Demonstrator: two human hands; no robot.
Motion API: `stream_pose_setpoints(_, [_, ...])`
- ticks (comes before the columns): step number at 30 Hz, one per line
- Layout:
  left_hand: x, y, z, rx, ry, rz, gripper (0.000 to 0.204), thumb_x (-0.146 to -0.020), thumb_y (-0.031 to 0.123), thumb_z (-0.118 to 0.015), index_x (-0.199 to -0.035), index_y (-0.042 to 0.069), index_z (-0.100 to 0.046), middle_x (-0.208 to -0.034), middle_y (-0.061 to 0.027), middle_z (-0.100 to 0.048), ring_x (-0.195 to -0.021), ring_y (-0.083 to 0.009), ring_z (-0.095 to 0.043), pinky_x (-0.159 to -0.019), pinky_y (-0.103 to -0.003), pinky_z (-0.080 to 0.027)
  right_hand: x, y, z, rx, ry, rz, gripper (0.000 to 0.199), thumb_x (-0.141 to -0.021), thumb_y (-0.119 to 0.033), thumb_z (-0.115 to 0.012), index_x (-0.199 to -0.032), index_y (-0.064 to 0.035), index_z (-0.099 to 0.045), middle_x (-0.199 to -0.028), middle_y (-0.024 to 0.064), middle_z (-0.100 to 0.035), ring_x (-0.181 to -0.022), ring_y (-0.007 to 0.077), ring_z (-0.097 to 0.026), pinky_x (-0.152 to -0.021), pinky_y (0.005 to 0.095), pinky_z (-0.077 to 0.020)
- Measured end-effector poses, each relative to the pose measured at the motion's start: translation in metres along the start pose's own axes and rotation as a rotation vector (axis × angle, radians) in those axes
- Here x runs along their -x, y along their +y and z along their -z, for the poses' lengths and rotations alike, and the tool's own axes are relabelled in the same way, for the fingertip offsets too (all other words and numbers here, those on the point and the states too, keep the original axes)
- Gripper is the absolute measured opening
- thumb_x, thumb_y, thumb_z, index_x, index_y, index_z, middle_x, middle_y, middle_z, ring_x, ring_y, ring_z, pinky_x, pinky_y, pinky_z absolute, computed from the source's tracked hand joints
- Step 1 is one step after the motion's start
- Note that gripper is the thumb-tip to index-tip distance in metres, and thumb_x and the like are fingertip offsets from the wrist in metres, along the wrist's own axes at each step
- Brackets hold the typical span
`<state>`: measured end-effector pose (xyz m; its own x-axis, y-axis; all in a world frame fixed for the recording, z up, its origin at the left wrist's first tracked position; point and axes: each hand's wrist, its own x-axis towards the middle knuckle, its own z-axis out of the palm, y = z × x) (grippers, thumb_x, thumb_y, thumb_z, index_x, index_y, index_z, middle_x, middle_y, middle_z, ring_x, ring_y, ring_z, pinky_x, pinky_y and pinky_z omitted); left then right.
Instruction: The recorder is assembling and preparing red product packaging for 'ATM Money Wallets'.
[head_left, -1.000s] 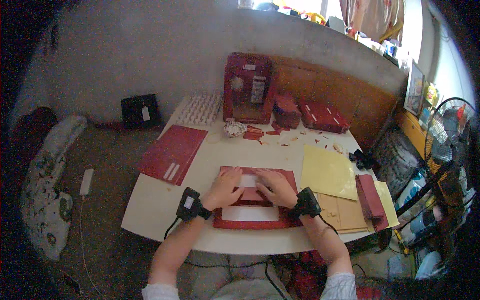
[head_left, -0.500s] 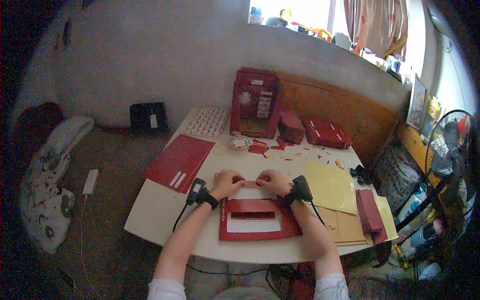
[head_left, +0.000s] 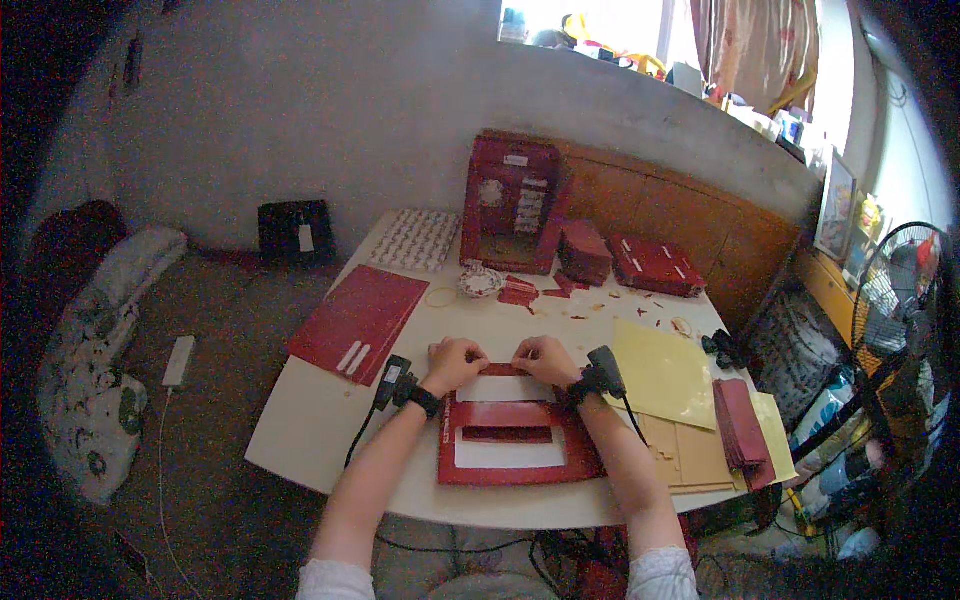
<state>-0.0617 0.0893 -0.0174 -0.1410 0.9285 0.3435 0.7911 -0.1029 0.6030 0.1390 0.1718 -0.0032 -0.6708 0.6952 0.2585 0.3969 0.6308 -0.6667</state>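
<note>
A dark red cardboard sheet [head_left: 503, 413] with two window-like cut-outs lies in front of me on the white table. White shows through both cut-outs, and a darker red strip [head_left: 507, 434] crosses the nearer one. At the sheet's far edge, my left hand [head_left: 455, 366] is closed, its fingertips pinching the left part of the narrow red edge strip. My right hand [head_left: 545, 361] pinches the same edge farther right, its fingers curled. A short stretch of that edge shows between the hands. Both wrists wear black straps with small dark devices.
Flat red sheets [head_left: 362, 322] lie at left. Behind stand a tray of small white pieces [head_left: 415, 240], an upright red box [head_left: 508, 205] and red stacks [head_left: 655, 266], with scraps before them. Yellow sheets [head_left: 662, 374] and folded red pieces [head_left: 737, 425] lie right, near a fan [head_left: 890, 290].
The edge strip between my fingers looked pale pink and now looks darker red, as if turned. Both hands stay in nearly the same place.
</note>
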Motion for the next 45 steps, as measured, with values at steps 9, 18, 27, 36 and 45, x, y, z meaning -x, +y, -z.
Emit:
stream_pose_setpoints(9, [0.023, 0.013, 0.059, -0.008, -0.097, 0.029, 0.028, -0.072, 0.032, -0.066, -0.08, 0.005, -0.064, -0.078, -0.0098, -0.065, -0.075, -0.023, -0.061, -0.073, -0.035, -0.046, 0.026, 0.024, 0.032, -0.253, -0.075, -0.139, 0.02, -0.075, -0.022, -0.067, -0.079, -0.003, -0.064, -0.068, 0.0095, -0.064, -0.055, 0.0176, -0.06, -0.053, 0.0316, -0.0484])
stream_pose_setpoints(18, [0.03, -0.004, 0.062, -0.084, -0.007, -0.013, 0.029, -0.072, 0.033, -0.065, -0.079, 0.005, -0.062, -0.078, -0.0112, -0.06, -0.077, -0.0267, -0.057, -0.073, -0.038, -0.043, 0.029, 0.022, 0.029, -0.17, 0.022, -0.034, 0.017, -0.077, -0.018, -0.064, -0.077, -0.0015, -0.063, -0.065, 0.0094, -0.062, -0.056, 0.0177, -0.06, -0.055, 0.0318, -0.0485])
stream_pose_setpoints(27, [0.035, -0.012, 0.052, -0.149, 0.138, -0.01, 0.028, -0.071, 0.037, -0.065, -0.074, 0.009, -0.061, -0.074, -0.0092, -0.06, -0.077, -0.0266, -0.055, -0.074, -0.04, -0.038, 0.031, 0.019, 0.023, -0.057, 0.101, -0.021, 0.017, -0.077, -0.016, -0.064, -0.078, 0.001, -0.062, -0.07, 0.0074, -0.061, -0.066, 0.0128, -0.057, -0.061, 0.0282, -0.0457])
stream_pose_setpoints(36, [0.055, 0.031, 0.085, -0.405, -0.212, 0.143, 0.043, -0.078, 0.049, -0.054, -0.076, 0.007, -0.064, -0.074, -0.0139, -0.064, -0.078, -0.031, -0.06, -0.079, -0.047, -0.037, 0.053, 0.012, 0.029, 0.172, 0.213, -0.145, 0.028, -0.078, -0.03, -0.061, -0.082, -0.0021, -0.06, -0.083, 0.0181, -0.061, -0.078, 0.0349, -0.059, -0.07, 0.0423, -0.0462])
stream_pose_setpoints(45, [0.028, 0.003, 0.053, -0.42, -0.044, -0.079, 0.035, -0.081, 0.039, -0.054, -0.081, 0.005, -0.061, -0.08, -0.0152, -0.062, -0.08, -0.0334, -0.059, -0.076, -0.045, -0.043, 0.086, -0.022, 0.063, 0.355, -0.226, -0.165, 0.038, -0.079, -0.036, -0.058, -0.07, 0.0015, -0.061, -0.066, 0.0154, -0.061, -0.06, 0.0254, -0.058, -0.06, 0.0354, -0.0456])
